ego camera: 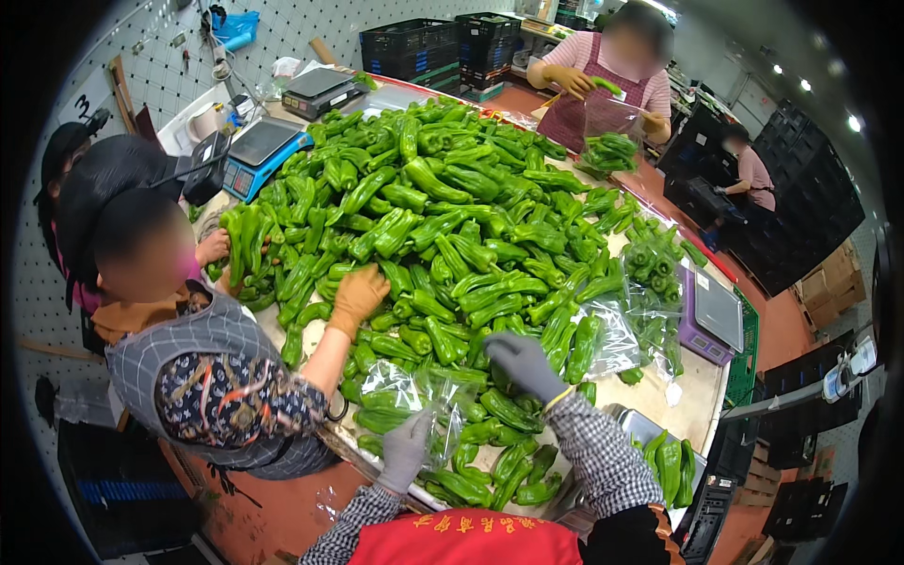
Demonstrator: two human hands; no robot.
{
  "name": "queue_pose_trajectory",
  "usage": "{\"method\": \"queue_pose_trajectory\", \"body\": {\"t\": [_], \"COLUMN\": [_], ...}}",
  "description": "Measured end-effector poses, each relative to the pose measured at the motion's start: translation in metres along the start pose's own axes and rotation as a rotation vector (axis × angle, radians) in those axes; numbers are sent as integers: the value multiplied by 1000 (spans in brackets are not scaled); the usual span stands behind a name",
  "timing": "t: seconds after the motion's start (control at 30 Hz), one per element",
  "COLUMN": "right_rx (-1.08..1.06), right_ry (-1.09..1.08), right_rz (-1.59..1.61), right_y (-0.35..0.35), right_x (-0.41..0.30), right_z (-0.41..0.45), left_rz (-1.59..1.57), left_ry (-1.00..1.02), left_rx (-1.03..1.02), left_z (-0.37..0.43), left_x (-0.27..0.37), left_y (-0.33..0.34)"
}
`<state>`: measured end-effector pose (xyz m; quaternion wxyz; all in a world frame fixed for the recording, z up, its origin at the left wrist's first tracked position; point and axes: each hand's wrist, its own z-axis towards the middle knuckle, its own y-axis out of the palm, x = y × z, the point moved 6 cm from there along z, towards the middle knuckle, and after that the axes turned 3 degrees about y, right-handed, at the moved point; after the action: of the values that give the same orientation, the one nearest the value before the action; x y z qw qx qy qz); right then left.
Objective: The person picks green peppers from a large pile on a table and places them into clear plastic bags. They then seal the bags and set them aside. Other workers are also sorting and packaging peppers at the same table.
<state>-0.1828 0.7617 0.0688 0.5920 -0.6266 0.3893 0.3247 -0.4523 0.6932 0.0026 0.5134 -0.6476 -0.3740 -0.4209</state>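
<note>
A large heap of long green peppers (459,233) covers the table before me. My left hand (408,448), in a grey glove, grips a clear plastic bag (455,417) near the table's front edge. Peppers show around and through the film, so I cannot tell whether any lie inside it. My right hand (524,364), gloved in grey too, reaches onto the near part of the heap with its fingers bent down among the peppers. Its fingertips are partly hidden, and whether they hold a pepper is unclear. Loose peppers (512,470) lie between my forearms.
A co-worker's orange-gloved hand (360,296) touches the heap at my left. Across the table a person holds a bag of peppers (611,148). Scales stand around: blue (258,155), purple (710,314), and one near my right arm bearing peppers (671,466). Black crates (409,49) are stacked behind.
</note>
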Motion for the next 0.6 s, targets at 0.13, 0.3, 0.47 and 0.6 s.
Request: {"method": "queue_pose_trajectory", "body": {"t": [0.13, 0.3, 0.47, 0.6], "right_rx": [635, 481, 387, 434], "right_ry": [-166, 154, 270, 117], "right_rz": [-339, -599, -783, -818], "right_y": [-99, -147, -154, -156], "right_x": [49, 75, 108, 96], "right_z": [72, 169, 199, 181], "left_rz": [81, 42, -12, 16], "left_ry": [-52, -101, -211, -219], "left_rx": [-70, -49, -66, -67], "left_z": [4, 0, 2, 2], "left_x": [6, 0, -5, -4], "left_y": [1, -5, 0, -2]}}
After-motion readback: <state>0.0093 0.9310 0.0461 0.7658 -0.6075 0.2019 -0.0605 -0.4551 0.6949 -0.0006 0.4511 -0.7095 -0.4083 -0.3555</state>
